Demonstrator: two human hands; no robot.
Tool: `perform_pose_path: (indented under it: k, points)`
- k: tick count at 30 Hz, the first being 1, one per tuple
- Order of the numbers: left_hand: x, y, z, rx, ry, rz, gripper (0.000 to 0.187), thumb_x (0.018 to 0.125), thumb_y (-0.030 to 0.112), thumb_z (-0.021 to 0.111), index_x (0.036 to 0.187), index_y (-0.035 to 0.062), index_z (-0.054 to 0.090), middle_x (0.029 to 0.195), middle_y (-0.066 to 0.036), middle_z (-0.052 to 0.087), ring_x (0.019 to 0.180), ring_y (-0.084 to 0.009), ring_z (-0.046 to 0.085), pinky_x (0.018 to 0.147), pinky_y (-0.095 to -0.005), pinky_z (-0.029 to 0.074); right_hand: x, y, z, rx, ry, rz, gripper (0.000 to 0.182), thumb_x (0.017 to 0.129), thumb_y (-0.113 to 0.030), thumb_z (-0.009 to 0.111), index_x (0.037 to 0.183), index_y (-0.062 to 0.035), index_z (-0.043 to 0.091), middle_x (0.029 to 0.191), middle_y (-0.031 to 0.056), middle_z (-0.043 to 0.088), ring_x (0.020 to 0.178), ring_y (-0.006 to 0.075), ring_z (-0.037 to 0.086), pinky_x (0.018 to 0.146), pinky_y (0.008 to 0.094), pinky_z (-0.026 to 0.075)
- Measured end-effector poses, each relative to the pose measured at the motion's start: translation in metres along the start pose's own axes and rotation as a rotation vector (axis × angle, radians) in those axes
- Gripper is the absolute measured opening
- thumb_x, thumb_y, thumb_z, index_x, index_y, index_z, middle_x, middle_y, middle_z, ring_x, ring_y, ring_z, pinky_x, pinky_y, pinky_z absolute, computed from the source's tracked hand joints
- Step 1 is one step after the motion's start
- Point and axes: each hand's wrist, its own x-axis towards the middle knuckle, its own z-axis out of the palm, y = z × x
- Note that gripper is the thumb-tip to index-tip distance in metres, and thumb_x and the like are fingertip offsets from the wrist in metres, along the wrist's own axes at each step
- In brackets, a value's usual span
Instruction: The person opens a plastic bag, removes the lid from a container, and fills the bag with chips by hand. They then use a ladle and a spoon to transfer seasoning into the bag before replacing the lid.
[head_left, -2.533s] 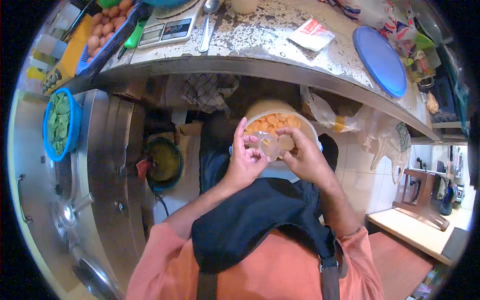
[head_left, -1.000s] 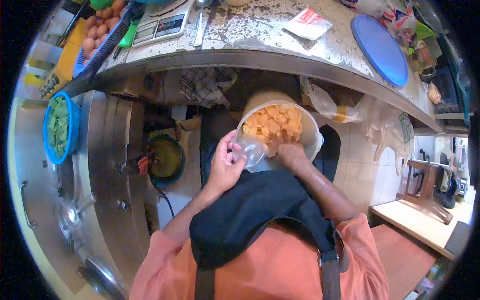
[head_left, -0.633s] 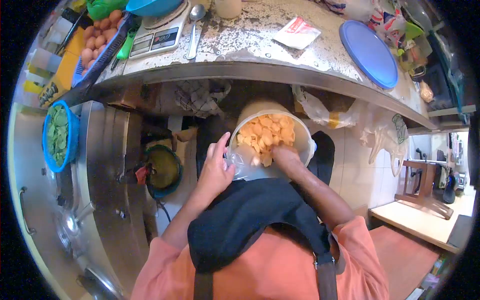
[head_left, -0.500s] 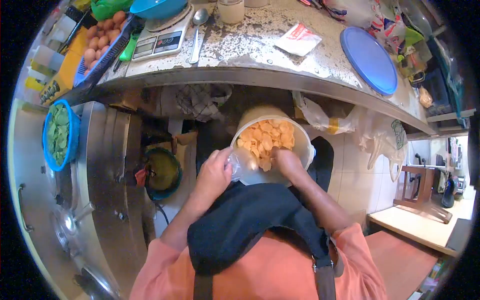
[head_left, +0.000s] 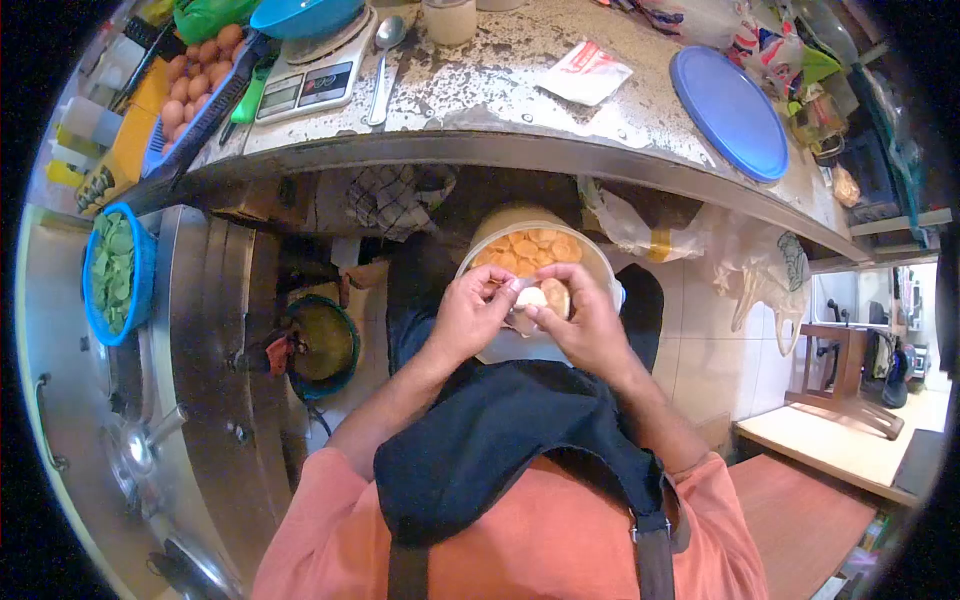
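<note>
Left hand point(head_left: 468, 315) and right hand point(head_left: 580, 322) meet, fingers pinched.

Both hands cover the near rim of the bucket point(head_left: 600, 275). The scale point(head_left: 305, 85) display is too small to read.

right hand point(head_left: 585, 325): out of bucket point(head_left: 600, 270), holding chips | left hand point(head_left: 465, 315): closed in on bag point(head_left: 522, 318)
</note>
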Motion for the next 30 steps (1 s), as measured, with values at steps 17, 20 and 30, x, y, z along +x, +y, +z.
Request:
perform_pose_path:
  k: [17,20,30]
  points:
    - [-0.015,-0.036,0.001,-0.252,-0.092,-0.02,0.039,0.088,-0.001,0.062,0.126,0.0006,0.053,0.094,-0.003,0.059,0.084,-0.0087,0.06,0.075,-0.0244,0.052,-0.01,0.009,0.007,-0.49,-0.104,-0.202,0.02,0.081,-0.007,0.063,0.101,-0.0085,0.061,0.097,0.0173,0.066,0.085,0.0382,0.066,0.074,0.0462,0.054]
    - [-0.019,-0.038,0.0,-0.23,-0.114,0.0,0.043,0.087,-0.002,0.063,0.128,0.0005,0.051,0.096,-0.003,0.058,0.085,-0.0083,0.058,0.077,-0.024,0.052,-0.011,0.011,0.007,-0.489,-0.213,0.033,0.018,0.079,-0.006,0.064,0.097,-0.0083,0.062,0.1,0.0175,0.063,0.084,0.0373,0.066,0.073,0.0462,0.055]
    - [-0.036,-0.015,-0.008,0.299,-0.042,0.12,0.026,0.088,0.003,0.059,0.113,-0.0009,0.065,0.083,-0.007,0.058,0.073,-0.012,0.057,0.064,-0.0267,0.048,-0.001,0.013,0.003,-0.654,-0.317,-0.249,0.026,0.076,-0.011,0.073,0.101,-0.0068,0.068,0.091,0.0129,0.066,0.08,0.0325,0.067,0.071,0.0415,0.055]
